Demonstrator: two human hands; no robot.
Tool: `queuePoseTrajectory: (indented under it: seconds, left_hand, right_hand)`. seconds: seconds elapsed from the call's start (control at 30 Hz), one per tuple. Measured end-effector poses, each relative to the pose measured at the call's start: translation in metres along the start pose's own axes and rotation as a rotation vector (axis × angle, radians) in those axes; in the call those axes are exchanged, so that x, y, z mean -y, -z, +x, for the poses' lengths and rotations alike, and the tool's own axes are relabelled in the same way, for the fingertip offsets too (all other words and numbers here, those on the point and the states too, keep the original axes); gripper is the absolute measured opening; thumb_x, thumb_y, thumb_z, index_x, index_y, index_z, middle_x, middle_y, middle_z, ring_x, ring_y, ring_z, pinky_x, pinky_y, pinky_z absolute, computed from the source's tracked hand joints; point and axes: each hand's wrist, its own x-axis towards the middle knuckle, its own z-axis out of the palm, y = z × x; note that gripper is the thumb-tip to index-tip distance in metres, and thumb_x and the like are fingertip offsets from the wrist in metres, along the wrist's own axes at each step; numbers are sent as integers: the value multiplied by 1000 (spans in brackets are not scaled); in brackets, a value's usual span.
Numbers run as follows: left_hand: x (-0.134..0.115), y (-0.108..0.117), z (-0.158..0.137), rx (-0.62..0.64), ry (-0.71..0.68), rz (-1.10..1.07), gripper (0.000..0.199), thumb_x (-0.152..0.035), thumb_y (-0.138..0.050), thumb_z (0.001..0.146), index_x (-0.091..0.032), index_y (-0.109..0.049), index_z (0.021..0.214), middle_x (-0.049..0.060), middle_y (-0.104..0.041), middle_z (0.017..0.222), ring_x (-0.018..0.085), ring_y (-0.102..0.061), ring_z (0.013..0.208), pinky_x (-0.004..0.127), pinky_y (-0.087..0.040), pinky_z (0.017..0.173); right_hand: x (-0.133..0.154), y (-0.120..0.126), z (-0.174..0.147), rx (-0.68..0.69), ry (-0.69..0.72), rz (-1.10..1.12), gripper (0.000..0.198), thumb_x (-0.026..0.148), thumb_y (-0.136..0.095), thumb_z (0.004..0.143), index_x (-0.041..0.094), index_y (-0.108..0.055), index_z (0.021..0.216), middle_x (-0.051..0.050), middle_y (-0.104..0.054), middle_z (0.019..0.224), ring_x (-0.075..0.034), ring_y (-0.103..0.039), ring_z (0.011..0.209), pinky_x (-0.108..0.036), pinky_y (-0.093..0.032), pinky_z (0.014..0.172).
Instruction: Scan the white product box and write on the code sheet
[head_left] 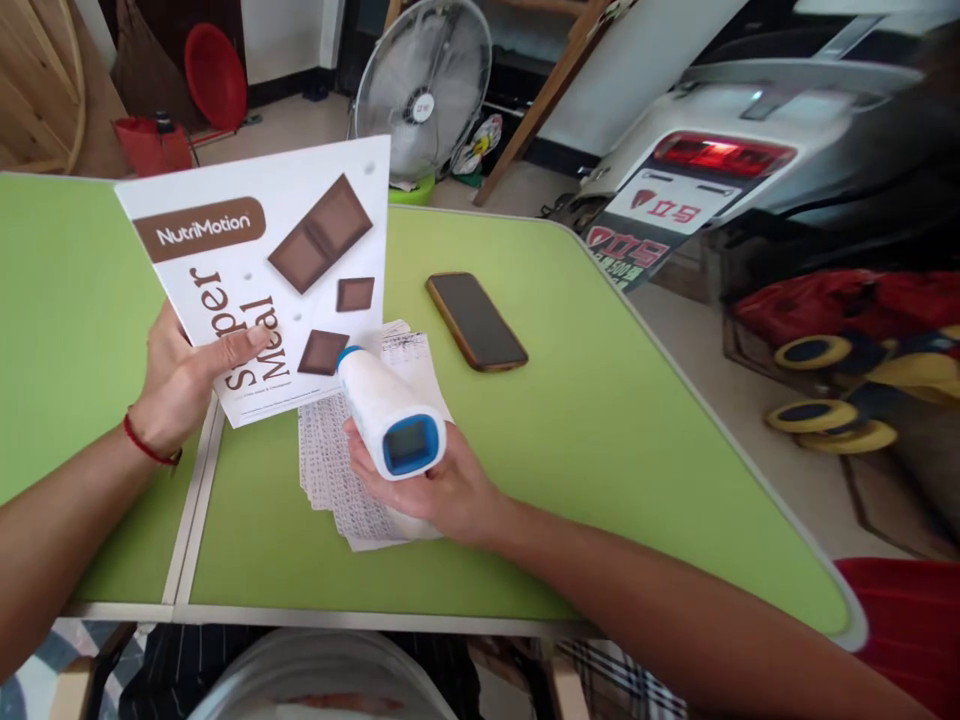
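My left hand (182,375) grips a white card (330,190) printed "NutriMotion Super Meal" with chocolate pieces, thumb across its front. It is held up, tilted, over the green table. In my right hand (457,490) is a white infrared thermometer (379,395) with a blue-rimmed screen facing me; my fingers wrap round its handle. Its blue front end is close to the card's lower right corner; whether they touch I cannot tell. Beneath both lie several sheets of paper (360,515) covered in small writing, partly hidden by the card and my right hand.
A dark phone (478,320) in a brown case lies on the green table (600,450), right of the papers. A metal-edged seam crosses the table at left. Beyond stand a large fan (424,100) and a white scooter (750,120). A red stool (900,620) is at lower right.
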Motion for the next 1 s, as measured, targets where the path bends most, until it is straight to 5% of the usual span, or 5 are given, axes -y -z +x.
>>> queuePoseTrajectory:
  seconds: [0.5, 1.0]
  left_hand:
    - [8, -4, -3, -10, 166, 8, 52, -30, -88, 55, -16, -61, 98, 7, -69, 100, 24, -66, 83, 35, -54, 70]
    - [8, -3, -2, 68, 123, -28, 48, -29, -88, 61, -13, -63, 98, 7, -69, 97, 20, -64, 80, 32, -55, 68]
  right_hand:
    - [3, -9, 12, -47, -231, -15, 24, 33, -72, 61, 20, -56, 73, 2, -54, 69, -13, -49, 65, -29, -43, 62]
    - [-10, -7, 14, -2, -231, -11, 21, 33, -72, 65, 20, -56, 64, 2, -54, 69, -14, -51, 68, -32, -48, 68]
